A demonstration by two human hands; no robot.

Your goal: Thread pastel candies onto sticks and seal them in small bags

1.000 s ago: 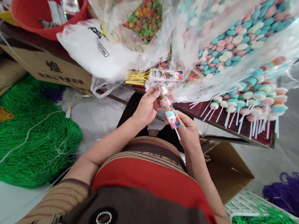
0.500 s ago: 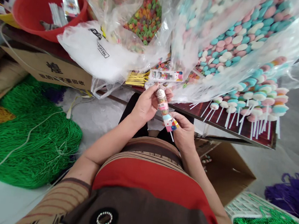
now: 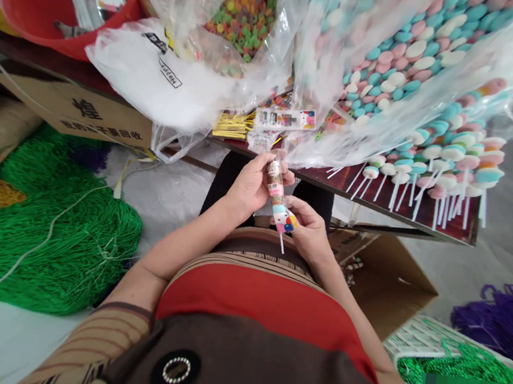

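Observation:
A slim clear packet of candy on a white stick (image 3: 276, 191) is held between my two hands, below the table's front edge, its stick pointing down. My left hand (image 3: 254, 182) grips the packet's upper part, fingers wrapped round it. My right hand (image 3: 308, 223) pinches the printed lower end from the right side. Just beyond them on the table lie a flat printed packet (image 3: 285, 119) and a bundle of yellow ties (image 3: 233, 125). Many candy sticks (image 3: 445, 160) are piled at the table's right end.
Large clear bags of pastel candies (image 3: 395, 72) and ring candies (image 3: 244, 17) cover the table's back. A white plastic bag (image 3: 157, 87) and red basin (image 3: 40, 0) sit left. Green cords (image 3: 51, 240), an open carton (image 3: 390, 285) and a white basket (image 3: 436, 335) are below.
The packet has turned more upright, its stick end swinging left. My right hand has shifted slightly down with it. The view has moved a little.

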